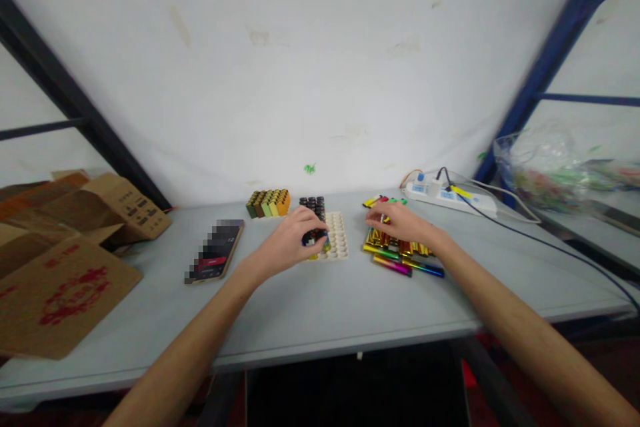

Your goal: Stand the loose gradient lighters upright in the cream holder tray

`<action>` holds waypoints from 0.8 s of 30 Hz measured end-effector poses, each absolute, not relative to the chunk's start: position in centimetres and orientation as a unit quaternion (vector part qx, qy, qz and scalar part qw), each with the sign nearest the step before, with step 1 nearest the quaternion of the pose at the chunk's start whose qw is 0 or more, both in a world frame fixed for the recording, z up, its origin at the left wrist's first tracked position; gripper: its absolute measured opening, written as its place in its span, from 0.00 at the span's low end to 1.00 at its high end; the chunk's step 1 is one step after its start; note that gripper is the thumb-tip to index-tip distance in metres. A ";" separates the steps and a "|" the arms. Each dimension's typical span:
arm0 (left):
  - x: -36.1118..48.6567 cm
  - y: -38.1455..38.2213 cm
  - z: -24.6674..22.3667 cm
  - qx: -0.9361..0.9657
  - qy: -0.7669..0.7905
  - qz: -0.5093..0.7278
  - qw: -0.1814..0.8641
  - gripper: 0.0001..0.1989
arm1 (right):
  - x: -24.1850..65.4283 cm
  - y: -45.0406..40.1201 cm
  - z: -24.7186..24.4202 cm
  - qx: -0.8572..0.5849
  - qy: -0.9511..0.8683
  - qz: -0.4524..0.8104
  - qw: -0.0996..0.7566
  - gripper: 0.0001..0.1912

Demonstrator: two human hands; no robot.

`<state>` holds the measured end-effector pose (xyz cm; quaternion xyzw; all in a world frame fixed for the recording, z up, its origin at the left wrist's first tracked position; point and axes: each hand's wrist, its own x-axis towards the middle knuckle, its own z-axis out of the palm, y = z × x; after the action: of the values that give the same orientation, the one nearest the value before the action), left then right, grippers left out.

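Observation:
My left hand (293, 235) is curled over the near left part of a white tray (339, 233) with rows of round holes. Its fingers close around black-topped tubes (315, 237); how many it grips is hidden. Behind the hand, several black-topped tubes (313, 203) stand upright in the tray. My right hand (397, 221) reaches down onto a pile of shiny gold tubes (405, 246), thumb and fingers drawn together. What sits between those fingertips cannot be made out. At the pile's near side lie a pink-purple tube (393, 265) and a blue one (423, 267).
A block of green, yellow and orange tubes (268, 203) stands behind the left hand. A phone (216, 250) lies at left, beside cardboard boxes (70, 287). A white power strip (450, 196) with cables and a clear plastic bag (545, 163) are at right.

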<state>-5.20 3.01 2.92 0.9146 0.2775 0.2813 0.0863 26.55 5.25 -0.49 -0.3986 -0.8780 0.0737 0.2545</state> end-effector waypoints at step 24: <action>-5.4 2.7 2.5 0.934 0.242 0.261 0.026 0.07 | 24.3 3.0 0.8 -0.377 -0.850 0.223 0.293 0.13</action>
<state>-5.42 2.74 2.46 0.9343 0.2420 0.2606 0.0262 24.35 3.00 0.78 -0.3766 -0.8501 0.2231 0.2929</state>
